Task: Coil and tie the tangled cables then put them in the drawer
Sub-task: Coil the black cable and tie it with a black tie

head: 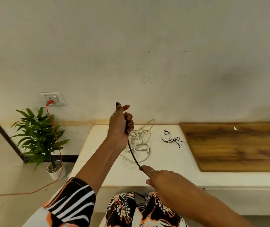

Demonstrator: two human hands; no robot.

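My left hand (121,123) is raised above the white table (98,161), closed around one end of a black cable (133,154). The cable runs down and to the right into my right hand (160,177), which pinches it near the table's front edge; the rest hangs down over my lap. Behind the black cable a tangle of white cables (140,143) lies on the table. A few thin black ties (172,138) lie to the right of the tangle. No drawer is clearly visible.
A wooden board (237,148) covers the table's right part. A potted plant (41,138) stands on the floor at left. An orange cord (55,145) runs from the wall socket (53,99) down across the floor.
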